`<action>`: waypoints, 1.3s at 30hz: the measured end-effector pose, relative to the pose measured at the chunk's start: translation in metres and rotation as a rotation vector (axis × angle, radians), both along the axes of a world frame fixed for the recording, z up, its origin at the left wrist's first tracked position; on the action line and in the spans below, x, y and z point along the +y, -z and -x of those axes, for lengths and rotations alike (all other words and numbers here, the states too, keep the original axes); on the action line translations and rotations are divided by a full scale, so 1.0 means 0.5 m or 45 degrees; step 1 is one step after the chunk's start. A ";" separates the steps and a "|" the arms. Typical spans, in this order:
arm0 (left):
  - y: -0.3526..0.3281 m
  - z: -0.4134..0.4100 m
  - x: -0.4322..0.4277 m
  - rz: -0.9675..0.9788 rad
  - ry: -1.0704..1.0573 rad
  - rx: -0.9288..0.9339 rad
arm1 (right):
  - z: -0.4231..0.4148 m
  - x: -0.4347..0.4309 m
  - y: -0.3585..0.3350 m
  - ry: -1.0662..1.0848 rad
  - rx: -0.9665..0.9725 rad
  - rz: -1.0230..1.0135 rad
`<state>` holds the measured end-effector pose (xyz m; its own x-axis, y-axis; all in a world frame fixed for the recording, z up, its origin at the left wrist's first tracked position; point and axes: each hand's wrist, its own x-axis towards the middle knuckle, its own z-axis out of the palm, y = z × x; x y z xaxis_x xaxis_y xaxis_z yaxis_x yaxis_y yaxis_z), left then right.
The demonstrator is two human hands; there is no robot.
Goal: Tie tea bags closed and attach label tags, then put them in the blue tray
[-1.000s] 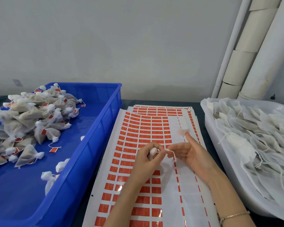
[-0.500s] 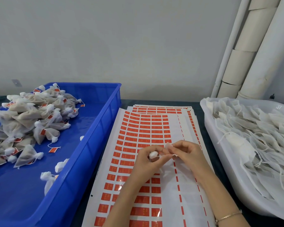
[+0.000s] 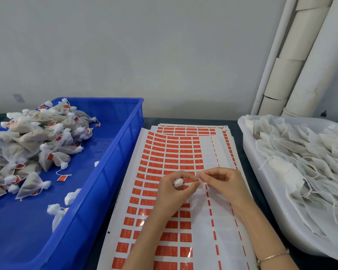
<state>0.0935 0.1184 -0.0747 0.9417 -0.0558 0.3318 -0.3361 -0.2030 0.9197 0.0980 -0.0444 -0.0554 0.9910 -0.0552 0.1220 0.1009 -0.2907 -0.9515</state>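
Closing in, right hand (image 3: 223, 182) (splayed earlier) pinches label tag (image 3: 200, 174); left hand (image 3: 171, 191) grips tea bag (image 3: 178, 182).

On the table (image 3: 183, 120), a tray (image 3: 113, 172) sits at the left, with a heap of tied tea bags (image 3: 27, 145) in its far left part and a few strays nearer. A stack of label sheets (image 3: 170, 152) lies in the middle, just right of the tray. A tub (image 3: 248, 152) of untied bags (image 3: 300, 162) stands at the right. Pipes (image 3: 304, 65) rise behind the tub, against the wall (image 3: 125, 55). Both hands meet over the sheets: the left hand (image 3: 172, 190) holds a tea bag (image 3: 178, 182), and the right hand (image 3: 224, 184) pinches a label tag (image 3: 201, 174) beside it.
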 end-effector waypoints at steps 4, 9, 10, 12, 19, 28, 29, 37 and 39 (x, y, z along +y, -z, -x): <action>0.001 -0.001 0.000 0.002 -0.034 0.016 | -0.002 0.001 0.001 -0.003 -0.010 0.001; 0.000 0.000 -0.001 0.007 -0.027 0.013 | -0.003 0.001 0.005 -0.007 -0.005 0.014; 0.000 0.000 -0.001 0.006 -0.035 0.019 | -0.003 0.000 0.005 -0.008 -0.005 0.016; 0.000 -0.001 -0.001 0.007 -0.059 0.031 | -0.003 -0.001 0.005 -0.010 -0.007 0.018; 0.002 -0.003 -0.001 -0.011 -0.114 0.051 | -0.003 -0.001 0.005 0.008 -0.001 0.012; 0.003 -0.005 0.002 -0.077 -0.124 0.078 | -0.001 -0.001 0.003 0.023 0.053 -0.013; 0.004 -0.005 0.002 -0.086 -0.123 0.086 | -0.001 -0.001 0.002 0.021 0.063 -0.014; 0.001 -0.003 0.001 -0.056 -0.107 0.105 | 0.004 -0.001 -0.005 0.012 0.125 -0.102; -0.002 -0.002 0.001 -0.025 -0.104 0.097 | 0.004 -0.001 -0.008 0.000 0.133 -0.117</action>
<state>0.0945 0.1189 -0.0738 0.9658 0.0166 0.2586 -0.2468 -0.2454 0.9375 0.0959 -0.0450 -0.0515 0.9980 -0.0612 0.0124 -0.0002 -0.2020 -0.9794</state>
